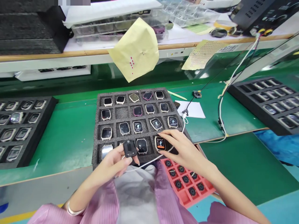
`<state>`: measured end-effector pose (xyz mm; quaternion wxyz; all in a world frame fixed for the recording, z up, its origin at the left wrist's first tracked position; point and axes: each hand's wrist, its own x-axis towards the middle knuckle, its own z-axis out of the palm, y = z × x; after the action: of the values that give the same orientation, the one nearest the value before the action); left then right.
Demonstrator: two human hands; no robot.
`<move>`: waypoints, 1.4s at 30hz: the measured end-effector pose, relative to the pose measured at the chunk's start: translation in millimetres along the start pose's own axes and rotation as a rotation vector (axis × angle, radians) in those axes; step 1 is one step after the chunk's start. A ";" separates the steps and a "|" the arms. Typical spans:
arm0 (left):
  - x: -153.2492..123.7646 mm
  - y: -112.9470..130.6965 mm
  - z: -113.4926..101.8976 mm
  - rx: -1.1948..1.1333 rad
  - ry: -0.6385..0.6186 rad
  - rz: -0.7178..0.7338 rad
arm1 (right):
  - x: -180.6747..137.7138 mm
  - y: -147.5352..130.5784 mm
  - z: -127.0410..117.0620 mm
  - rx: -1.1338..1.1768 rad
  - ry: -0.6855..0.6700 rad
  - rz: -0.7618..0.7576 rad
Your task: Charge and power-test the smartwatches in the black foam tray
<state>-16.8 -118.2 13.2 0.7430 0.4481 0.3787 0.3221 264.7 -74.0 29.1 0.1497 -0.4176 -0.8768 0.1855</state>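
My left hand (116, 161) is closed on a small black square device (130, 148), held just above the near row of a dark foam tray (95, 137). A thin white cable (149, 162) runs from beside that hand toward the right; its joint with the device is hidden. My right hand (178, 146) has thumb and fingertips at the upper and lower edges of a smartwatch (160, 143) with a lit screen, in the tray's near row. Between the hands, another smartwatch (142, 146) with a dark screen lies in its slot. Several more watch bodies fill other slots.
A red tray (184, 200) of round black parts sits below my right forearm. Foam trays of watch bodies stand at left (50, 109) and right (254, 107). White paper (192, 109) and a pen (177, 95) lie behind the tray. Yellow paper (137, 49) hangs from the shelf.
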 end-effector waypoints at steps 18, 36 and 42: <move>-2.8 -1.7 -13.1 0.019 -0.028 -0.069 | 56.9 -37.6 6.5 0.026 -0.091 -0.047; 11.1 -11.3 -1.8 0.043 0.147 -0.018 | 65.8 -57.8 38.3 0.063 0.106 -0.348; 9.2 -6.5 -4.6 -0.036 0.175 0.001 | 66.2 -55.0 51.5 0.190 0.162 -0.308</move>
<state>-15.1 -111.3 3.3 0.7150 0.4050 0.4361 0.3670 165.8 -64.2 15.3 0.2849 -0.2762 -0.8940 0.2081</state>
